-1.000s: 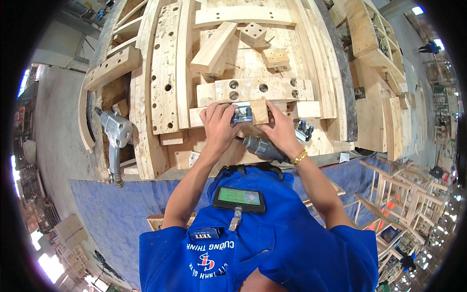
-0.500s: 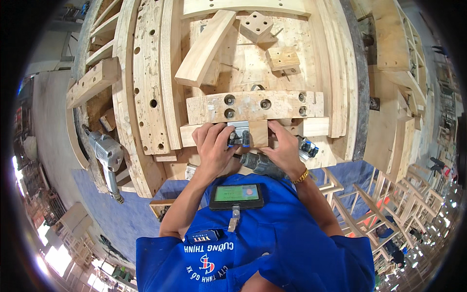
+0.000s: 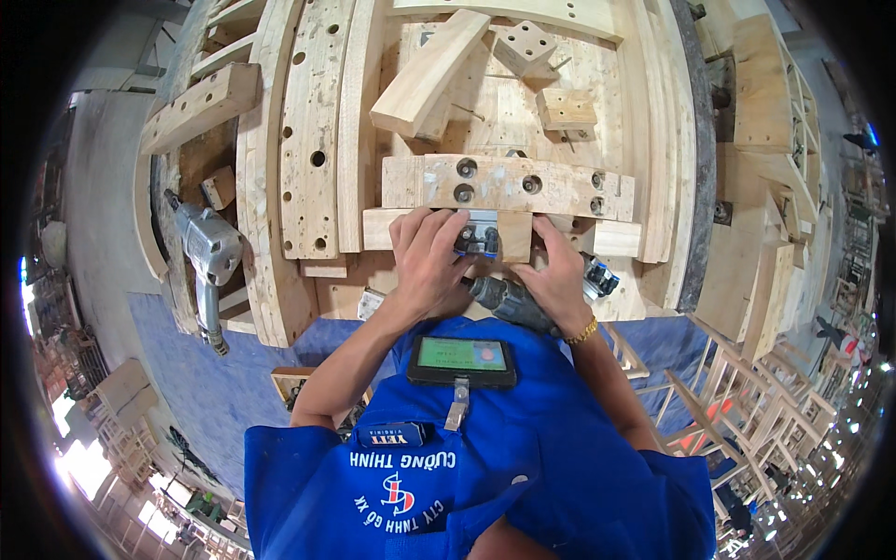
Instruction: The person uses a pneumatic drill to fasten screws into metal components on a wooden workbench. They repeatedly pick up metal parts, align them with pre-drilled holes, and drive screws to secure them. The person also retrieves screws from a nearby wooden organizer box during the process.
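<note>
My left hand (image 3: 429,259) curls its fingers over a pale wooden bar (image 3: 614,239), with the fingertips against a small silver air cylinder (image 3: 482,231) with blue and black fittings. My right hand (image 3: 558,273) is at the right side of a small squared wooden block (image 3: 514,236), index finger beside it and thumb at its near edge. The block sits between the cylinder and my right hand. Just beyond lies a thicker drilled wooden piece (image 3: 504,182) with bolts sunk in its holes. Below my hands is a dark power tool (image 3: 511,301), partly hidden by the right hand.
An air impact wrench (image 3: 209,247) lies on the left. Farther back on the bench are a long wooden block (image 3: 429,73) and two drilled blocks, one (image 3: 525,49) behind the other (image 3: 567,109). Long wooden rails (image 3: 313,168) flank the work. Another fitting (image 3: 600,276) is beside my right hand.
The whole view has shifted, so the bench appears slightly higher and farther right. Both hands keep nearly the same places around the cylinder and the block.
</note>
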Available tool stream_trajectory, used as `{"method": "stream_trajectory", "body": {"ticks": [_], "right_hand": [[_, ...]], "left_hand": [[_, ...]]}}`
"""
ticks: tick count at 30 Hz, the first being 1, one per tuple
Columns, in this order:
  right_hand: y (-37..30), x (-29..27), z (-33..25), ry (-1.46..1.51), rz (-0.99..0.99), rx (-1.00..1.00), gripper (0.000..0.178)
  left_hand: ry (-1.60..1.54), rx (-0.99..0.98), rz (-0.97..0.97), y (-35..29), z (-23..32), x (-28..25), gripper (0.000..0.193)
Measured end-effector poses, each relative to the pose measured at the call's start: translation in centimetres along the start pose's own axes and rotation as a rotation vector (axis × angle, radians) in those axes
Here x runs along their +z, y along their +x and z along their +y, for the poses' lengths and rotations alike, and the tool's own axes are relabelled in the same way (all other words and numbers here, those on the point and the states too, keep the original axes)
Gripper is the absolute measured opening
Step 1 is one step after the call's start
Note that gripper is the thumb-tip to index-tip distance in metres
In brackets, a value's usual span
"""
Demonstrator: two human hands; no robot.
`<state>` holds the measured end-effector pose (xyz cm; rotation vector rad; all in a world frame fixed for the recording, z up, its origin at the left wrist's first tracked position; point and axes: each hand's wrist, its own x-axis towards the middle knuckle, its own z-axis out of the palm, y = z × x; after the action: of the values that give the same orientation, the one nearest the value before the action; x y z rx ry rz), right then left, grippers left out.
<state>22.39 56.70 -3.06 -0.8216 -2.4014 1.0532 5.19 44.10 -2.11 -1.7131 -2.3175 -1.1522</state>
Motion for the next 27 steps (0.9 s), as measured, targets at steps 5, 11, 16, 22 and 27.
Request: {"method": "stream_trajectory", "body": {"ticks": [5,11,16,22,27], "right_hand": [[-1.5,-0.1,-1.9,-0.046,0.009,0.038,0.064],[-3.5,0.3,-3.9,-0.126,0.053,-0.01,0.058],[-5.3,-0.7,-5.7,0.011,-0.013,0.133,0.056],[-7.8,-2.9,-7.9,0.1,0.09,0.106,0.056],[-10.6,-4.8,-9.9,0.249,0.174,0.032,0.066]], "left_hand": [[-0.007,0.009,0.059,-1.6,0.8,-0.8,0.087],[0.025,0.038,0.108,-3.7,2.3,-2.3,0.083],[0.037,0.003,0.115,-5.1,4.4,-2.8,0.079],[0.068,0.063,0.171,-5.3,8.3,-4.9,0.081],[0.2,0.177,0.154,-5.3,12.5,-8.6,0.08]]}}
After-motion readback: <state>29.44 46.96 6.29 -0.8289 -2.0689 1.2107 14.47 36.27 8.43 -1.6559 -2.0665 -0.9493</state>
